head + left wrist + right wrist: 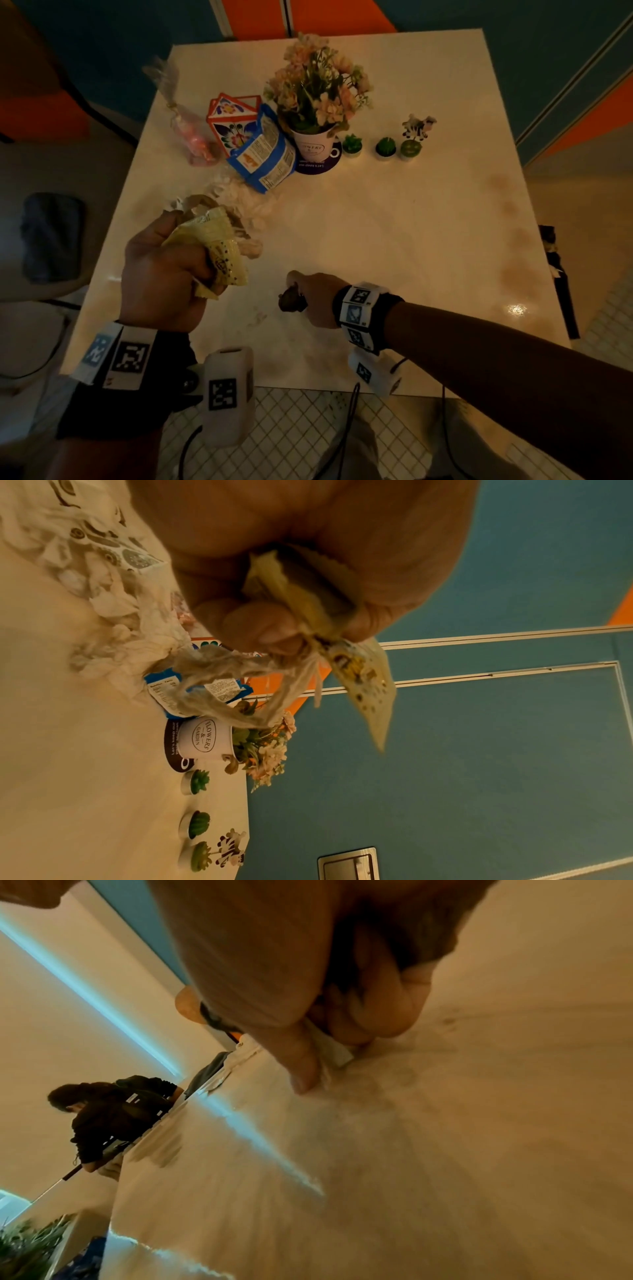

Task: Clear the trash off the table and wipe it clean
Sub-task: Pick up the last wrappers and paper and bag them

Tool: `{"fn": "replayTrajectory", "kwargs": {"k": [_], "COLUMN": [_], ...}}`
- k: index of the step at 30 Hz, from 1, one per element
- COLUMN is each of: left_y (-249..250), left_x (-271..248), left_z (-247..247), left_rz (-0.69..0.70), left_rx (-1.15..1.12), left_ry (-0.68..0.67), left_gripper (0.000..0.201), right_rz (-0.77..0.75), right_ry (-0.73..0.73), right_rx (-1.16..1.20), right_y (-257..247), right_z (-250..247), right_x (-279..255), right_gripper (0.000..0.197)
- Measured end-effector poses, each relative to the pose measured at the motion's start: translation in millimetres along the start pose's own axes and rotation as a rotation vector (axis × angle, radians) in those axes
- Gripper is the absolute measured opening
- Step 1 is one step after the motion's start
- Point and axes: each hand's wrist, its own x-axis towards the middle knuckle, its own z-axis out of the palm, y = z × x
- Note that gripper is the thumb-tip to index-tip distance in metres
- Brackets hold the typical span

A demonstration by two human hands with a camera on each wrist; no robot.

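My left hand [164, 270] is raised over the near-left of the white table [394, 240]. It grips a yellow snack wrapper [219, 253] bunched with crumpled thin plastic [219, 669]. My right hand [311, 294] is low on the table near the front edge, its fingers curled around a small dark scrap [291, 302]. The right wrist view shows a white bit [337, 1051] pinched under those fingertips against the tabletop. A blue snack bag [265, 157], crumpled tissue [239, 195] and a clear bag with pink contents [191, 137] lie at the far left.
A flower-print box [233, 123], a potted bouquet [315, 102] on a dark coaster, three small green plants [385, 148] and a zebra figure [419, 126] line the far side. Brownish smears [513, 240] mark the table's right side. A chair [51, 236] stands left. A person [109, 1112] is beyond.
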Motion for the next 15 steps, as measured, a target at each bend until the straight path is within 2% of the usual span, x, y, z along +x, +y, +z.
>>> {"fn": "replayTrajectory", "kwargs": {"k": [4,7,9,12,14,15], "left_y": [0,0,0,3,5,6], "left_x": [0,0,1,1,0,-1], "left_z": [5,7,6,13,24,32], "left_rz": [0.015,0.003,0.001,-0.003,-0.009,-0.012], "left_rx": [-0.014,-0.007,0.000,0.013,0.026,0.034], "left_ry": [0.003,-0.005,0.009,-0.002,-0.002,-0.001], "left_gripper": [0.048,0.048,0.048,0.048,0.053,0.055], "right_rz": [0.016,0.037,0.042,0.048,0.089,0.130], "right_ry": [0.025,0.036,0.085,0.275,0.425,0.479], "right_rx": [-0.055,-0.057,0.064,0.353,0.469,0.547], "right_y": [0,2,10,41,73,89], "right_z": [3,4,-2,-24,-42,-52], "right_x": [5,5,2,-17,-42,-59], "right_gripper": [0.040,0.037,0.038,0.034,0.009,0.008]}}
